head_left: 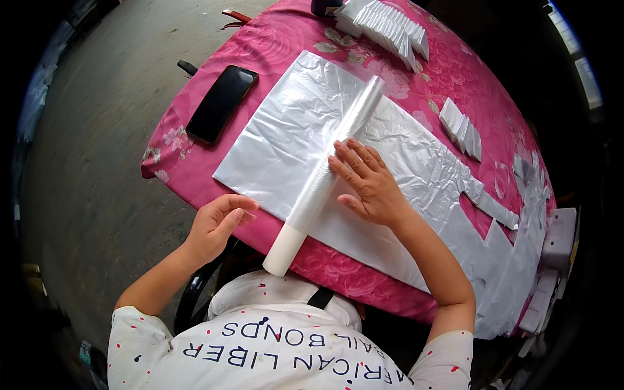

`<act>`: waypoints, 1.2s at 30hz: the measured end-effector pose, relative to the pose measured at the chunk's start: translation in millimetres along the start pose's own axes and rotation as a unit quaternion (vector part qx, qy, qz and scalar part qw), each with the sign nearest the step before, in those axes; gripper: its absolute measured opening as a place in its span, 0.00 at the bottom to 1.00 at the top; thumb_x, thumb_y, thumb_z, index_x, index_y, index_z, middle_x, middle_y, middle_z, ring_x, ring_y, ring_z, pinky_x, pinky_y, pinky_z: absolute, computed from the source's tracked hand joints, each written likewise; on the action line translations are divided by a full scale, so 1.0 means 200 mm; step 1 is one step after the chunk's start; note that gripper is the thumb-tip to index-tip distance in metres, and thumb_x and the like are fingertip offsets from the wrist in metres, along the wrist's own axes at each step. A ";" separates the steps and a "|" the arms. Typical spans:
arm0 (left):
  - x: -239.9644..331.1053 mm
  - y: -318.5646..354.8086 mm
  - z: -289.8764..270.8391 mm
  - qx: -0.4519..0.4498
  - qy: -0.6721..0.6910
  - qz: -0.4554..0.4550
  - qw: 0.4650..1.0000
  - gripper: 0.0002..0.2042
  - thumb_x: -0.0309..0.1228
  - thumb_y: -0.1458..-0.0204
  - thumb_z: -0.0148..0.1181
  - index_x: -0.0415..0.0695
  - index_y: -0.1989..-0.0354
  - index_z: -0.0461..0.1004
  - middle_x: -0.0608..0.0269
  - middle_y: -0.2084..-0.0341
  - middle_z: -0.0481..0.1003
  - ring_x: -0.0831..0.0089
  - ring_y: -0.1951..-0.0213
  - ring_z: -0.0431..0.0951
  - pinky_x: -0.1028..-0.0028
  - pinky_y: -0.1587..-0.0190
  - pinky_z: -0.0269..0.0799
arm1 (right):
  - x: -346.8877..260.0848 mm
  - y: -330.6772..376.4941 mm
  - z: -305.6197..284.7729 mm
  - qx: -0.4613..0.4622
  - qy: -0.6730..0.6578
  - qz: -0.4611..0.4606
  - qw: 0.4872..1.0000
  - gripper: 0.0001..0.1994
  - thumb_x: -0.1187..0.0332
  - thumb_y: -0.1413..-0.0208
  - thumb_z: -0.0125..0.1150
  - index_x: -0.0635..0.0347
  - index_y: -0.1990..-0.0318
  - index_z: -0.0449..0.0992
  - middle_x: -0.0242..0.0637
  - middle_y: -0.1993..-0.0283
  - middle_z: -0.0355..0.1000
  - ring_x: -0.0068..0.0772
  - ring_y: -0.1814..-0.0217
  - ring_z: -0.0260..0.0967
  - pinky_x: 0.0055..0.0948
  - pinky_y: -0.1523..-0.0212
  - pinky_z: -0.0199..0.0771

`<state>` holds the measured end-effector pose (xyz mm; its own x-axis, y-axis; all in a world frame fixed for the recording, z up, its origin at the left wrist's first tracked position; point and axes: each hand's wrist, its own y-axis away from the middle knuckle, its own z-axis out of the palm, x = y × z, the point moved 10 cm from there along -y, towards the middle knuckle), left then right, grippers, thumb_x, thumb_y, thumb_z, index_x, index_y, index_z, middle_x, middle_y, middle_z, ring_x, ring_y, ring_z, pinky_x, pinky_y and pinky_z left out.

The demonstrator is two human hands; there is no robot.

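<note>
A long roll of thin white plastic film lies slanted across the table, its lower end reaching past the near edge. Under it spread flat sheets of shiny white plastic film. My right hand rests on the roll with its fingers stretched out, the fingertips on the roll's right side. Near the table's front edge, left of the roll, is my left hand. Its fingers are loosely bent and apart from the thumb, with nothing seen in them, and it does not touch the roll.
A pink flowered cloth covers the table. On it lie a black phone at left, a folded white stack at the far side and a smaller one at right. Cut film hangs near a white plastic box.
</note>
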<state>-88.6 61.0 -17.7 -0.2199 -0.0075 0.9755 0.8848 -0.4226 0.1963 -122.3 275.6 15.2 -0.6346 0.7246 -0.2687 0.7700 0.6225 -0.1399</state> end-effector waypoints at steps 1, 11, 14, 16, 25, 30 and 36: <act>0.00 0.02 0.01 -0.001 -0.014 0.007 1.000 0.13 0.29 0.42 0.44 0.37 0.51 0.66 0.59 0.56 0.72 0.74 0.58 0.73 0.74 0.53 0.66 | -0.02 -0.08 0.01 0.000 0.012 -0.016 1.000 0.29 0.47 0.44 0.44 0.49 0.37 0.58 0.35 0.31 0.47 0.40 0.28 0.37 0.40 0.31 0.34; 0.12 0.05 0.00 0.125 -0.517 0.056 0.845 0.37 0.32 0.61 0.66 0.37 0.42 0.53 0.47 0.55 0.63 0.54 0.53 0.66 0.63 0.50 0.63 | -0.14 -0.74 0.10 0.246 -0.051 0.140 0.958 0.21 0.62 0.52 0.53 0.60 0.50 0.71 0.48 0.42 0.62 0.48 0.32 0.46 0.47 0.33 0.37; 0.08 0.06 -0.05 0.144 -0.489 0.009 0.860 0.39 0.31 0.62 0.68 0.37 0.42 0.53 0.47 0.58 0.65 0.53 0.56 0.68 0.63 0.51 0.65 | -0.06 -0.70 0.10 0.310 -0.106 0.236 0.915 0.29 0.68 0.55 0.53 0.62 0.42 0.61 0.55 0.35 0.48 0.54 0.29 0.36 0.48 0.33 0.34; 0.07 0.05 -0.07 0.135 -0.432 0.000 0.892 0.38 0.30 0.62 0.68 0.37 0.42 0.54 0.50 0.60 0.68 0.58 0.58 0.71 0.64 0.53 0.67 | 0.00 -0.63 0.12 0.329 -0.184 0.286 0.881 0.36 0.73 0.56 0.52 0.65 0.36 0.48 0.57 0.32 0.35 0.56 0.28 0.29 0.47 0.32 0.32; 0.03 0.13 0.48 -0.308 0.401 -0.158 0.848 0.39 0.43 0.60 0.66 0.36 0.42 0.56 0.52 0.58 0.72 0.69 0.63 0.77 0.72 0.61 0.73 | -0.06 -0.42 0.06 0.235 -0.912 0.126 0.312 0.25 0.65 0.51 0.61 0.63 0.47 0.59 0.39 0.59 0.68 0.29 0.57 0.70 0.29 0.58 0.75; 0.04 -0.03 0.61 -0.184 0.170 -0.206 0.946 0.40 0.44 0.63 0.68 0.35 0.44 0.59 0.57 0.65 0.73 0.73 0.68 0.75 0.74 0.63 0.72 | 0.09 -0.14 -0.14 0.315 -0.804 0.202 0.462 0.27 0.66 0.52 0.62 0.66 0.48 0.57 0.36 0.65 0.66 0.26 0.65 0.68 0.28 0.61 0.74; 0.00 0.03 0.82 -0.330 0.272 -0.251 0.869 0.29 0.39 0.62 0.67 0.38 0.54 0.64 0.64 0.74 0.69 0.77 0.73 0.71 0.76 0.68 0.69 | 0.08 0.10 -0.20 0.351 -0.802 0.191 0.443 0.30 0.66 0.54 0.63 0.67 0.46 0.55 0.36 0.65 0.66 0.27 0.64 0.68 0.29 0.61 0.73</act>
<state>-15.6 206.3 0.4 -0.8301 -0.0246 0.5571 0.2340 -0.9222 0.3079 -120.8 311.3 46.0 -0.0194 -0.7563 -0.6539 0.9892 -0.1097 0.0975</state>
